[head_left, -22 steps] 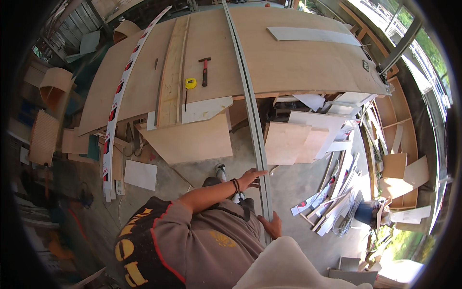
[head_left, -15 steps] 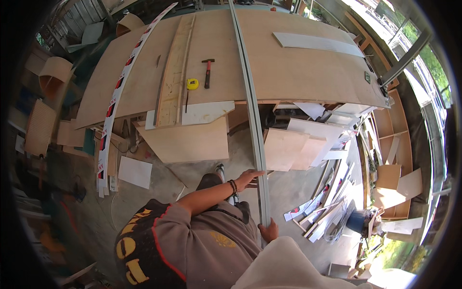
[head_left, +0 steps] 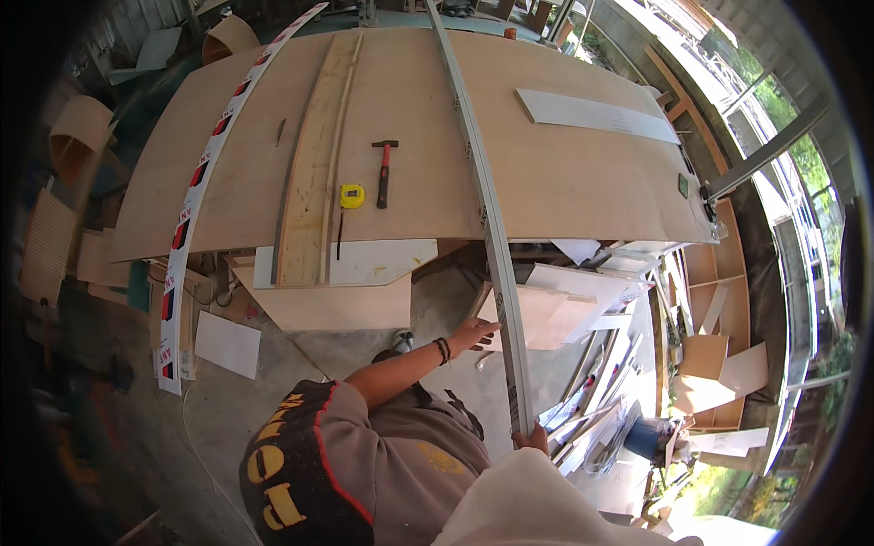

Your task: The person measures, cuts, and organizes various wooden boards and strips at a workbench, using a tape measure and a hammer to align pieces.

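Note:
A long grey metal profile bar (head_left: 485, 196) runs from in front of me across the big wooden panel (head_left: 401, 91) to its far edge. My left hand (head_left: 473, 335) is at the bar's left side, thumb and fingers against its edge, some fingertips hidden beside it. Around the bar's near end my right hand (head_left: 533, 439) is closed, partly hidden by the bar and a pale cloth-like shape in front. On the panel left of the bar lie a red-handled hammer (head_left: 384, 173) and a yellow tape measure (head_left: 351, 197).
A shallow wooden channel (head_left: 305, 182) and a white printed strip (head_left: 196, 187) lie along the panel's left part. On its right rests a white board (head_left: 592, 114). Boards lean beneath the panel; offcuts (head_left: 592, 364) and a blue bucket (head_left: 645, 437) are on the floor at right.
The bar's near end has shifted right and down in the picture, with my right hand on it. A side with dark marks now shows. My left hand sits more at the bar's edge.

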A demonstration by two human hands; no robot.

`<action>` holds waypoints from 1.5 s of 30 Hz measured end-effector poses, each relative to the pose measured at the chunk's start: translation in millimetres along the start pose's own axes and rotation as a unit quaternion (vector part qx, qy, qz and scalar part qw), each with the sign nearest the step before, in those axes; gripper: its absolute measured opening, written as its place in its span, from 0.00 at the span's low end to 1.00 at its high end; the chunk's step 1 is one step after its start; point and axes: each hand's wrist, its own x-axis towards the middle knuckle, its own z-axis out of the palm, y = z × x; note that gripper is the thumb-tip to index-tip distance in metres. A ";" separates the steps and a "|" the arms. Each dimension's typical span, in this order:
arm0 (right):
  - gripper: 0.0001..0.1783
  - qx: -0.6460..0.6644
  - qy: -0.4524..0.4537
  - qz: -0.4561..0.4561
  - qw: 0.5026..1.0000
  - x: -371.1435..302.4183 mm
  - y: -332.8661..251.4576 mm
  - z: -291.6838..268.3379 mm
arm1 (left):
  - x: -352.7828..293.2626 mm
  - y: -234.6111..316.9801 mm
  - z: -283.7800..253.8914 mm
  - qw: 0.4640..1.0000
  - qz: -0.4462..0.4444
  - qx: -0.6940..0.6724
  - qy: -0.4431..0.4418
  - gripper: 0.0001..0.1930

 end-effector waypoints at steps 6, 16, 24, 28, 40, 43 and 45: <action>0.34 -0.040 -0.018 0.030 0.999 55.2 -8.0 -9.4 | -3.8 -0.3 -71.9 0.997 -0.042 0.059 0.012 0.29; 0.42 -0.006 0.191 -0.098 0.977 139.4 -145.2 13.7 | -40.0 8.7 -170.1 0.992 -0.065 0.031 0.103 0.23; 0.37 -0.091 0.230 -0.122 0.961 237.1 -242.1 11.2 | -34.5 47.2 -151.1 0.995 -0.001 0.020 0.100 0.20; 0.34 -0.070 0.131 -0.062 0.987 253.8 -250.8 -5.6 | -29.4 78.0 -110.4 0.993 0.083 -0.014 0.083 0.21; 0.29 -0.083 0.119 -0.032 0.989 255.2 -148.1 -89.6 | -49.0 67.7 -125.8 0.977 0.093 -0.012 0.191 0.21; 0.30 -0.157 0.144 -0.028 0.977 262.2 -101.2 -132.9 | -72.3 55.6 -139.5 0.962 0.090 -0.043 0.254 0.21; 0.32 -0.186 0.152 -0.013 0.971 265.5 -85.5 -160.1 | -88.3 44.8 -145.6 0.949 0.079 -0.069 0.297 0.21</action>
